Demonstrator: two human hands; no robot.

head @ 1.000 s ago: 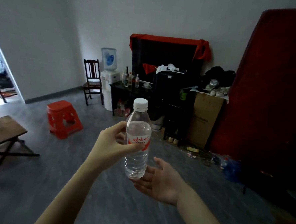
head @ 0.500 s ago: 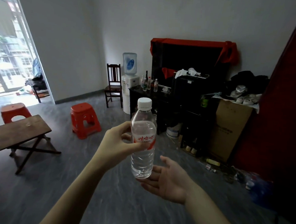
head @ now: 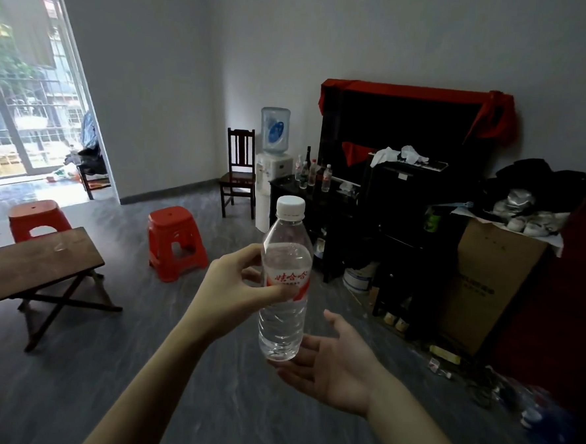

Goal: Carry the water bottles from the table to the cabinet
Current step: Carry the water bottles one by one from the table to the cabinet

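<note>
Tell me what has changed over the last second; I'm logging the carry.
The view has swung left: the folding table and a second red stool have come into sight. The left hand still grips the water bottle upright, and the right hand stays open beneath it.

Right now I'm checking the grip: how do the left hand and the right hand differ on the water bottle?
The left hand grips the water bottle at its label, fingers curled round it; the right hand lies open, palm up. The left hand is at mid-height of the bottle; the right hand sits under its base, whether touching I cannot tell. Both are bare and reach forward.
</note>
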